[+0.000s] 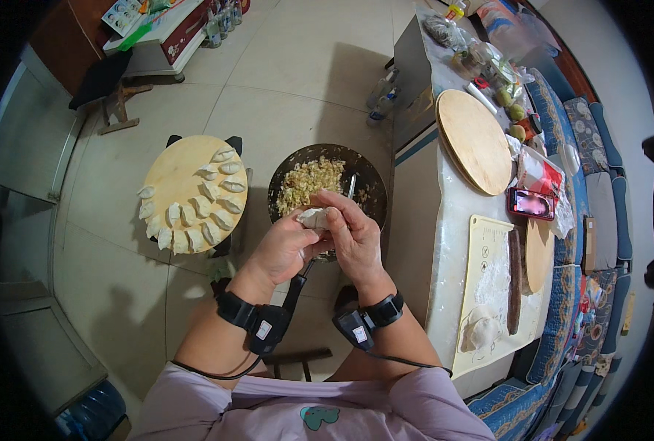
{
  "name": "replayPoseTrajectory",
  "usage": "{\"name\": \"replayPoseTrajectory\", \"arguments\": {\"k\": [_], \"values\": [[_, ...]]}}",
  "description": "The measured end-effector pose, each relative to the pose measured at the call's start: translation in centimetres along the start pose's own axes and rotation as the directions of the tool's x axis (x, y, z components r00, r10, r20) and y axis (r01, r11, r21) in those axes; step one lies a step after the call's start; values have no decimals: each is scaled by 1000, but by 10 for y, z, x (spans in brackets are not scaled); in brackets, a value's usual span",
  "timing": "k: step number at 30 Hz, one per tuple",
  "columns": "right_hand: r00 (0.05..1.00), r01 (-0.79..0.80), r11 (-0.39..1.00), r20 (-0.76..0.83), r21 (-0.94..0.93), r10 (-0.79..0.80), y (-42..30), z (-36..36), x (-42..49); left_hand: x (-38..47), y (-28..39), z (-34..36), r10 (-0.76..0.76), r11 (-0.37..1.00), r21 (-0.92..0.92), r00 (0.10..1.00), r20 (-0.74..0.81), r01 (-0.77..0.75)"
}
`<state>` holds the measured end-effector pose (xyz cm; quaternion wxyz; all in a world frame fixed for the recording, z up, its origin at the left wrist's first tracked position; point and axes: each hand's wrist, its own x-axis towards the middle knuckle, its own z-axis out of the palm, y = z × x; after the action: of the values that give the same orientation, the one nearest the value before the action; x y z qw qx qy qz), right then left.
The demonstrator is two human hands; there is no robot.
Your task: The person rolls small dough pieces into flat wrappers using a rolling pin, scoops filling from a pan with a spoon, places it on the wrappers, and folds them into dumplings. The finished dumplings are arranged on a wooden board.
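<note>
Between my fingers is a dumpling (313, 218), partly covered by them. My left hand (285, 248) grips it from the left and below, while my right hand (355, 240) pinches it from the right. Both hands are over the near edge of a dark pan (378, 184) that holds chopped filling (311, 182) and a metal utensil (352, 186). To the left, a round wooden board (167, 160) bears several folded dumplings (201, 206), most of them towards its right and near sides.
On the table (448, 264) at the right lie a cutting board (478, 242) with flour, dough (482, 328) and a dark rolling pin (514, 281). Round wooden boards (475, 140) and a phone (531, 204) are farther back. Bottles (382, 102) stand by the table, a stool (109, 88) far left.
</note>
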<state>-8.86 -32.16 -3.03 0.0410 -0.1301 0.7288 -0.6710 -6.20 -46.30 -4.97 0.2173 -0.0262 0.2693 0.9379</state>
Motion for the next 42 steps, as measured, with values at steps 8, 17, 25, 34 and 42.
{"name": "replayPoseTrajectory", "arguments": {"k": [8,17,25,34,42], "values": [[959,272,867,46,-417,-279,-4,-2,6,0,-1,-3,12,1000,-29,1000,20,-12],[951,304,888,56,-346,-304,-3,-5,6,2,3,5,-33,997,64,999,-31,35],[976,215,940,34,-266,-214,-4,-5,7,1,7,12,-41,986,158,997,-71,51],[952,307,896,93,-321,-293,1,-4,8,0,7,2,-20,881,468,995,-102,66],[931,362,886,74,-288,-356,10,0,7,-4,12,-5,-44,855,505,987,-153,116]]}}
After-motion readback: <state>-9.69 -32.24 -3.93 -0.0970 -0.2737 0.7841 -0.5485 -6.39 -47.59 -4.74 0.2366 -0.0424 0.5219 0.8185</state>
